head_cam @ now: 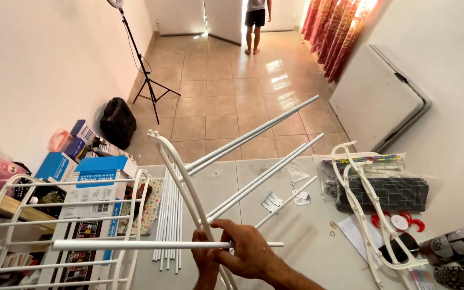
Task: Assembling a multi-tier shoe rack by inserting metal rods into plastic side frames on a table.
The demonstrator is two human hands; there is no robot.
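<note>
1. Over the near edge of the grey table, the right hand curls around a thin white rod, held level and pointing off the table's left side.
2. Just beside it, the left hand appears clenched on the lower part of a curved white frame, which stands upright on the table; the grip is partly hidden by the other hand.
3. Three long rods rise from that frame and slant out past the table's far edge.
4. A bundle of spare rods lies flat on the table's left half, and a second frame rests on its right half, over a clear bag of parts.
5. Blue and white boxes and a white wire rack sit off the table's left side.
6. Well beyond the table's far edge, a person stands at a doorway.
7. Judging by the grip, the step in hand is fitting a rod to the frame. That would call for lining the rod's end up with a socket while the frame is kept steady.
</note>
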